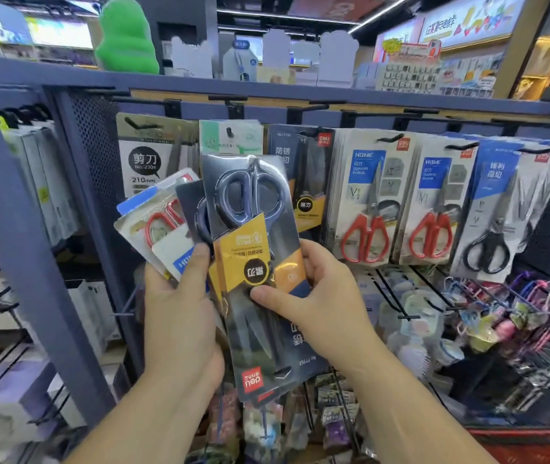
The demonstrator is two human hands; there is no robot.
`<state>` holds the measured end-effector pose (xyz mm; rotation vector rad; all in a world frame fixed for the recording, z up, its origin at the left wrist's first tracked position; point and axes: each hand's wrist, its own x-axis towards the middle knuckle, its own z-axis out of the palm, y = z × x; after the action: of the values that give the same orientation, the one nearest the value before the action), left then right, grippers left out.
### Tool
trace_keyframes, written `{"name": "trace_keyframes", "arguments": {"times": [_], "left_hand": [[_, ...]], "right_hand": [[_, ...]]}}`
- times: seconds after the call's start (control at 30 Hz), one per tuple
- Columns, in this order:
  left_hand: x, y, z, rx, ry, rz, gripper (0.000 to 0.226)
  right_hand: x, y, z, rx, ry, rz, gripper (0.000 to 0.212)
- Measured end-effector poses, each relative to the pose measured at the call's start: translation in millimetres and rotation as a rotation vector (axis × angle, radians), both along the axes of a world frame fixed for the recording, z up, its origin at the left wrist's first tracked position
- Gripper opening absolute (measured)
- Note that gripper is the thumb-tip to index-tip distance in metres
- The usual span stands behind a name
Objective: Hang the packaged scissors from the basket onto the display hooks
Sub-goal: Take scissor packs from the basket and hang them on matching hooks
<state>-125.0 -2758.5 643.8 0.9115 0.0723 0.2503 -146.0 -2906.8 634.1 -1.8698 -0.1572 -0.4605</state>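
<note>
Several packs of scissors were held up in front of the rack. The left grip point(180, 306) clutched a fan of them, a red-handled pack point(153, 222) leftmost, with the thumb pressed across their lower ends. The right grip point(314, 296) pinched the front pack point(253, 229), the dark one with blue handles. Its thumb lay on the pack's face just under the yellow label, and its fingers curled behind the right edge.

That pack stood nearly upright, its long axis leaning a little left at the top, but it was upside down. The print read inverted, and the hang hole point(282, 371) sat at the near, lower end, below both grips, while the handles pointed up toward the hooks.

The matching stack point(283, 152), dark with the same yellow band, hung just up and to the right, on the right grip's side. The pack would probably need turning end for end before its hole could meet that hook point(300, 110).
</note>
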Motion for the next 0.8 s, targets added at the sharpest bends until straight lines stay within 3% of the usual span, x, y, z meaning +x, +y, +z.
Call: {"name": "trace_keyframes", "arguments": {"times": [0.2,0.3,0.53,0.67,0.8], "left_hand": [[-2,-2,-4,0.01,-0.003,-0.006,0.006],[-1,-5,-6,0.02,0.01,0.036,0.008],[11,0,-8,0.052,-0.014,0.226,0.011],[18,9,-5,0.115,-0.086,0.309,0.015],[23,15,-5,0.178,-0.126,0.313,0.016]], "right_hand": [[2,-8,-1,0.008,0.015,0.042,0.055],[1,-10,-3,-0.005,0.024,-0.016,0.048],[-13,-12,-5,-0.23,-0.02,-0.178,0.055],[-11,-33,5,-0.21,0.059,-0.172,0.04],[-6,-54,18,-0.351,0.215,-0.017,0.022]]}}
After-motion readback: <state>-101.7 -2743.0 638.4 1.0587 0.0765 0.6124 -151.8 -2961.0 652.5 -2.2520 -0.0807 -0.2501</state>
